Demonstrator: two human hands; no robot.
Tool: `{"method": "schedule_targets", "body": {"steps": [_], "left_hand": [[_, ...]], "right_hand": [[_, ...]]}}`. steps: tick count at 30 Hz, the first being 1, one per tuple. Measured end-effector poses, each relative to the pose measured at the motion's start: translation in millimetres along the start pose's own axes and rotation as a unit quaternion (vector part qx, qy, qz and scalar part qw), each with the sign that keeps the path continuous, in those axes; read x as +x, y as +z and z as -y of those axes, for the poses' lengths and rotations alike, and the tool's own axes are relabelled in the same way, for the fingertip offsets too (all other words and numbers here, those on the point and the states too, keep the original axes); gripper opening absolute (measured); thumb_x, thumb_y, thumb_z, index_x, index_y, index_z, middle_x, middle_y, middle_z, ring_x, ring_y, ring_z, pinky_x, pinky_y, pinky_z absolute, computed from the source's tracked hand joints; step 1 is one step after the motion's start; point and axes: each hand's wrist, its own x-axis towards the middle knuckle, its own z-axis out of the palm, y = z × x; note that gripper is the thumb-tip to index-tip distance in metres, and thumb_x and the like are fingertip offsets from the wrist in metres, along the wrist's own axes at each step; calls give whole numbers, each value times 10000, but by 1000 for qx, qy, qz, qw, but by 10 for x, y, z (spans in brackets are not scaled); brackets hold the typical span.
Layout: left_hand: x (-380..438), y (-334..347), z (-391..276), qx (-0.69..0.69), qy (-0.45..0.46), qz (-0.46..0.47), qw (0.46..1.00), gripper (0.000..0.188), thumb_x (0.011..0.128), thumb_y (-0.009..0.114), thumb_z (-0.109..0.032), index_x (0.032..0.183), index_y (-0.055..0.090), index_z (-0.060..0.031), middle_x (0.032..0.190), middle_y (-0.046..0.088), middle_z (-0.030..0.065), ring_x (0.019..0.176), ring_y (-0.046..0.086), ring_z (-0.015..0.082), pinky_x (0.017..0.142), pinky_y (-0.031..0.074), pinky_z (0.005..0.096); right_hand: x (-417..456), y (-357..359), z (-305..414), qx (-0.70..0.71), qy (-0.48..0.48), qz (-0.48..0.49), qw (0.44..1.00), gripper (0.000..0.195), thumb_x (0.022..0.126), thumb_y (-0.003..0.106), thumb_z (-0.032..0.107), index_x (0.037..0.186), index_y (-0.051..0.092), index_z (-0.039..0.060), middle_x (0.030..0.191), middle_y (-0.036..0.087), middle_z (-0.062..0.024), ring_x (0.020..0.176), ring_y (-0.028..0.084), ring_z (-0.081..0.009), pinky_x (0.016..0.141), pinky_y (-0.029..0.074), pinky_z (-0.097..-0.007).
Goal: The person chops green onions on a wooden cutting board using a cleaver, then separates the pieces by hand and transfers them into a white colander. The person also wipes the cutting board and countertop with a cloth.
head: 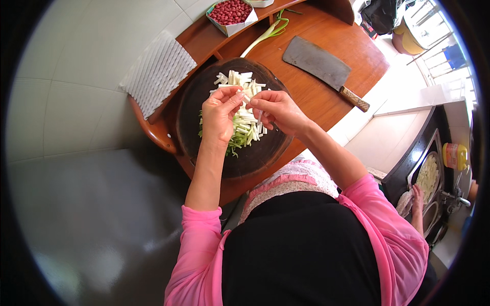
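Observation:
A round dark wooden chopping board [189, 114] lies before me on a brown wooden table. Cut white and green vegetable stalks [245, 124] are heaped on it, with darker green bits at the near side. Above the heap, my left hand [220, 113] pinches a short pale stalk piece [244, 95] between thumb and fingertips. My right hand [281, 111] pinches at the other end of the same piece. A thin translucent strip [260, 116] hangs below the right fingers. Part of the heap is hidden behind both hands.
A cleaver [317, 61] lies right of the board, near a whole scallion [264, 35]. A box of red peanuts [231, 13] stands on the raised shelf; a white ribbed sheet [160, 72] leans left. Another person's hand [418, 199] is at the sink [436, 139] on the right.

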Motion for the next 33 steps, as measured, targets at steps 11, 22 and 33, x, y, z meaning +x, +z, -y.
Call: {"method": "schedule_targets", "body": {"steps": [11, 22, 33], "left_hand": [[-178, -53, -75, 131, 17, -7, 991, 68, 738, 665, 26, 796, 630, 24, 709, 624, 56, 587, 540, 82, 559, 418, 184], [-280, -17, 53, -26, -49, 63, 996, 103, 843, 602, -16, 925, 647, 27, 808, 643, 59, 721, 601, 100, 642, 505, 213], [-405, -1, 59, 291, 166, 143, 931, 110, 879, 584, -68, 911, 623, 30, 776, 646, 58, 648, 592, 92, 594, 479, 211]], "right_hand": [[-98, 160, -120, -350, -152, -81, 921, 137, 820, 597, 126, 818, 633, -6, 553, 512, -50, 510, 485, -74, 472, 414, -251], [-286, 170, -66, -56, -43, -43, 997, 143, 830, 561, 112, 764, 611, -5, 563, 509, -2, 416, 392, -42, 364, 281, -196], [-336, 166, 40, 3, 37, -60, 997, 140, 801, 564, 101, 728, 612, -9, 529, 485, 4, 366, 318, -25, 329, 201, -183]]}}
